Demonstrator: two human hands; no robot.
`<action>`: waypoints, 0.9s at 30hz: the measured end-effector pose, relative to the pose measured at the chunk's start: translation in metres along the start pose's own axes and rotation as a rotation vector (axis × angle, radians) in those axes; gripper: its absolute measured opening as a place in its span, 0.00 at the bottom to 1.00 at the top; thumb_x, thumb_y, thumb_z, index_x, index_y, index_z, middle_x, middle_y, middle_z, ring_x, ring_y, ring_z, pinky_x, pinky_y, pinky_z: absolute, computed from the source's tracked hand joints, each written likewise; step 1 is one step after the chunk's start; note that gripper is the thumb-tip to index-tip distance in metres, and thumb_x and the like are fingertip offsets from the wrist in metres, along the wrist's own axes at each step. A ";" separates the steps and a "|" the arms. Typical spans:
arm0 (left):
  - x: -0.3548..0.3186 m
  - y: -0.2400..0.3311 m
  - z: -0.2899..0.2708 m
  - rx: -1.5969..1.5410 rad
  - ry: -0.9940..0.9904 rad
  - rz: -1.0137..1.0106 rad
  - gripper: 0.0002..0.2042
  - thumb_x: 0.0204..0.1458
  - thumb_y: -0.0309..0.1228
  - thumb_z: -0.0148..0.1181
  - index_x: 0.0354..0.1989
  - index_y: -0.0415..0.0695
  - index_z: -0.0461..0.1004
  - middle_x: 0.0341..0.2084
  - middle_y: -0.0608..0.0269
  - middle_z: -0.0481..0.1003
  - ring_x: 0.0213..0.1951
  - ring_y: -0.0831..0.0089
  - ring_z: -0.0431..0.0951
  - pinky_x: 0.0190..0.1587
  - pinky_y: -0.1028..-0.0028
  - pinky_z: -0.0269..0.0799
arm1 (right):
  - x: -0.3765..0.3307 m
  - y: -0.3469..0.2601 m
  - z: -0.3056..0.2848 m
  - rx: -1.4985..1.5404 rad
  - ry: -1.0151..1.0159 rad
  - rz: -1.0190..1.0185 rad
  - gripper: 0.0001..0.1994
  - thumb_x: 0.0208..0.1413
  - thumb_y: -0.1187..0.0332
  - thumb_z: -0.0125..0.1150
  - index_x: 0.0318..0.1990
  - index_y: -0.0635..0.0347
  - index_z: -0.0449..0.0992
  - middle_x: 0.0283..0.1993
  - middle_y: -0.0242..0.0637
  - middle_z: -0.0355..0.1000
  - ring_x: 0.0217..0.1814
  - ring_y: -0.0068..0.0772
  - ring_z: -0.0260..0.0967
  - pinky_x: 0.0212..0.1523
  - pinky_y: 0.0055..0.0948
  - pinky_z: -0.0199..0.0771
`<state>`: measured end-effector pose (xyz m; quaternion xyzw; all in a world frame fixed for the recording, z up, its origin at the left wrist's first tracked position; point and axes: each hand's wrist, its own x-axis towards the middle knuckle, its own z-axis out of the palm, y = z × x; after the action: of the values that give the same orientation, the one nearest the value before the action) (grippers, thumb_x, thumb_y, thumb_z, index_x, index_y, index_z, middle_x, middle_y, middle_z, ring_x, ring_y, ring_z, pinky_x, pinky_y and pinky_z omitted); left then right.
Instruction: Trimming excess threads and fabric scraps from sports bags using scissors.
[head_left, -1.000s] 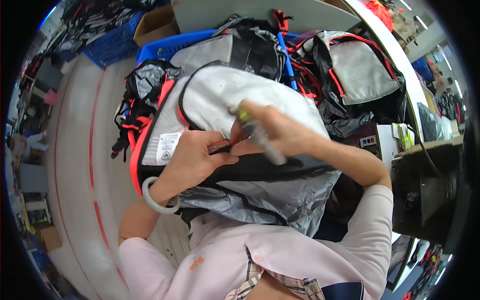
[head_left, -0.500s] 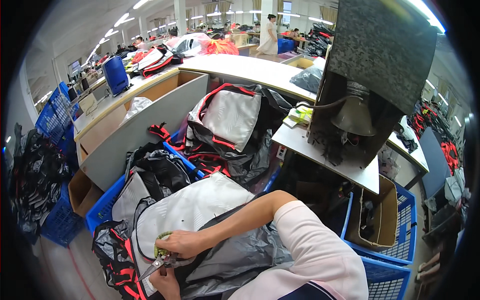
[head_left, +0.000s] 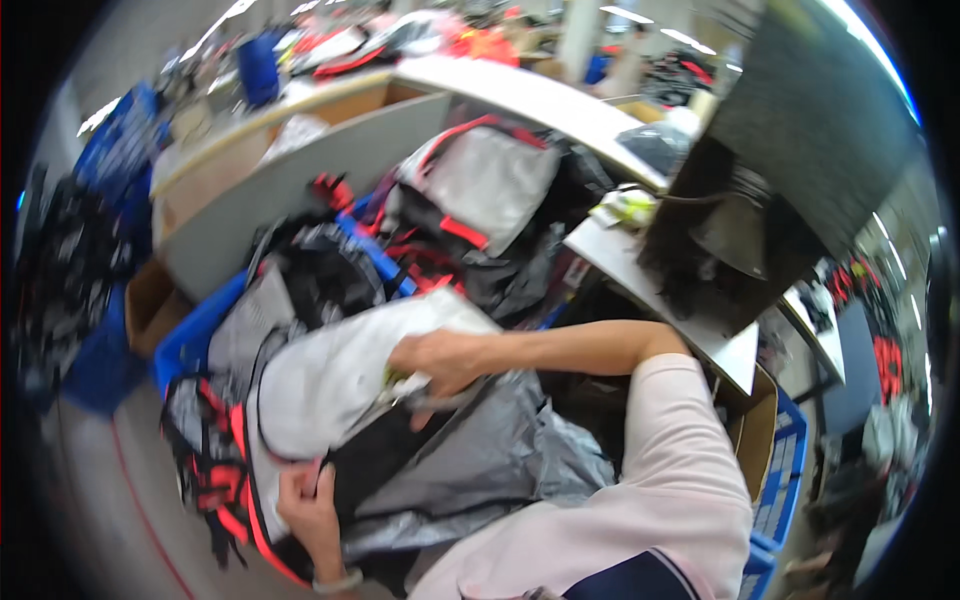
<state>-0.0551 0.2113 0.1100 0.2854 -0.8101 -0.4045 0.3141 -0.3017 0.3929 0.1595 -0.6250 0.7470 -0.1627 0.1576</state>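
Note:
A grey-white backpack (head_left: 325, 375) with black edging and red-orange trim lies across a blue crate, its silvery-grey lining (head_left: 480, 465) spread toward me. My left hand (head_left: 312, 508), with a band at the wrist, pinches the black edge of the backpack near its lower left side. Over the pale panel, my right hand (head_left: 440, 362) is closed around scissors (head_left: 398, 381) with green-wrapped handles. Motion blurs the scissors, and the fingers partly cover them, so I cannot tell how the blades stand. They are apart from my left hand.
Another grey and black bag (head_left: 495, 185) lies behind, by a grey board (head_left: 300, 180). A dark metal housing with a lamp (head_left: 735, 235) stands on a white shelf (head_left: 620, 262) at right. Blue crates (head_left: 780, 470) and a cardboard box (head_left: 755, 415) sit lower right.
My right hand has lifted the scissors away from my left hand, up and to the right. The left hand stays at the backpack's edge. The whole view has shifted and blurred.

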 end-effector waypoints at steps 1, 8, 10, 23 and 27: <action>0.000 -0.001 0.000 -0.186 -0.043 0.017 0.12 0.45 0.25 0.68 0.31 0.36 0.69 0.23 0.66 0.70 0.27 0.78 0.69 0.31 0.77 0.67 | -0.003 0.003 -0.001 0.045 -0.003 -0.014 0.38 0.34 0.39 0.71 0.43 0.64 0.70 0.45 0.47 0.68 0.50 0.51 0.66 0.48 0.41 0.70; -0.005 -0.007 -0.005 -0.096 -0.009 -0.051 0.18 0.42 0.28 0.70 0.40 0.37 0.71 0.14 0.63 0.71 0.18 0.80 0.65 0.23 0.78 0.61 | 0.012 0.000 0.007 -0.063 -0.146 -0.071 0.35 0.36 0.45 0.73 0.44 0.65 0.70 0.39 0.42 0.69 0.47 0.44 0.67 0.46 0.39 0.67; -0.003 -0.006 -0.006 -0.114 -0.034 -0.071 0.19 0.43 0.26 0.69 0.43 0.37 0.70 0.17 0.70 0.71 0.21 0.87 0.62 0.23 0.83 0.56 | 0.021 -0.004 0.009 -0.070 -0.171 -0.075 0.35 0.36 0.44 0.72 0.43 0.65 0.70 0.39 0.43 0.69 0.46 0.45 0.67 0.45 0.39 0.67; -0.004 -0.006 -0.009 -0.117 -0.057 -0.069 0.24 0.41 0.26 0.71 0.47 0.35 0.69 0.15 0.66 0.70 0.19 0.84 0.65 0.23 0.82 0.61 | 0.041 -0.015 0.016 -0.103 -0.148 -0.175 0.32 0.35 0.42 0.72 0.30 0.65 0.69 0.26 0.41 0.68 0.31 0.47 0.69 0.32 0.41 0.66; -0.004 -0.005 -0.008 -0.184 -0.044 -0.099 0.25 0.42 0.24 0.70 0.50 0.36 0.68 0.14 0.79 0.63 0.19 0.91 0.57 0.23 0.86 0.50 | 0.037 -0.012 0.022 0.006 -0.089 -0.217 0.30 0.35 0.43 0.72 0.26 0.64 0.69 0.21 0.41 0.68 0.26 0.50 0.69 0.28 0.41 0.65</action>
<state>-0.0450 0.2077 0.1084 0.2860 -0.7611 -0.4983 0.3011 -0.2877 0.3531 0.1443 -0.7085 0.6666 -0.1531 0.1739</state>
